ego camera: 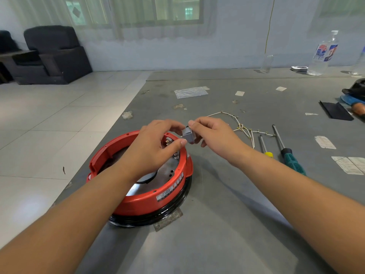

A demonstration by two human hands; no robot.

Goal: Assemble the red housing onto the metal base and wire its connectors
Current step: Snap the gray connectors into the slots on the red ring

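Both forearms reached in from the near edge of the surface [227, 224]. Nearest lay the red housing [142, 200], already seated mouth-up on the black-rimmed metal base [158, 216], whose bare plate showed inside the ring. Inside its far rim, small metal terminals [176, 155] stood exposed.

Just beyond that far rim, both hands met on one small grey switch block [188, 135], held clear of the housing. Left hand [156, 147]: thumb under the block, fingers curled over it. Right hand [211, 133]: fingertips pinching its right side. Both grips closed on the block. Its prongs pointed left, toward the left hand and the housing, so the seat for it probably lay down and to the left.

Farther right, apart from both hands, the white wire harness [245, 131] lay loose, nearer the right hand. Beside it: two screwdrivers, yellow-handled [265, 147] and green-handled [290, 157]. Wiring judged not yet begun.

Far edge: a clear water bottle [324, 54], partly full.
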